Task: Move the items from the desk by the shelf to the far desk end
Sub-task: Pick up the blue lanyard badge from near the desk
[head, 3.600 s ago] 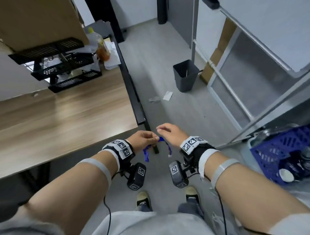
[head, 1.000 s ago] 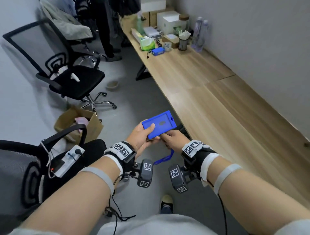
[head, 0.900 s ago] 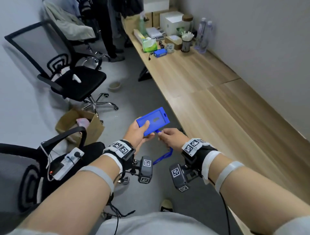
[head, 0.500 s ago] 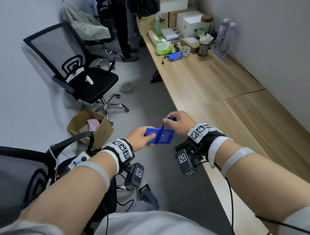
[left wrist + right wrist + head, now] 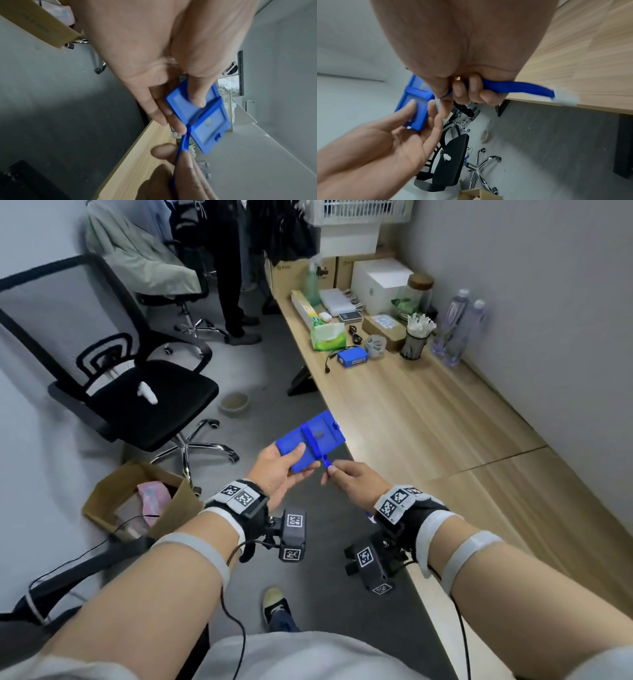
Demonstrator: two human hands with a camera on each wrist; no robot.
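Observation:
A blue card holder hangs in the air just off the front edge of the long wooden desk. My left hand grips it, thumb on its face and fingers underneath. A blue lanyard strap lies wrapped across the holder. My right hand pinches that strap right beside the holder; in the right wrist view the strap runs through the curled fingers and trails off to a white end.
At the desk's far end stand a tissue pack, a blue box with a cable, a pen cup, two bottles and cartons. A black office chair, a bowl and an open carton occupy the floor at left.
I have turned from the shelf desk and walked along the long desk. The holder has been turned in my left hand, and my right hand has drawn the strap across it and down to its near side.

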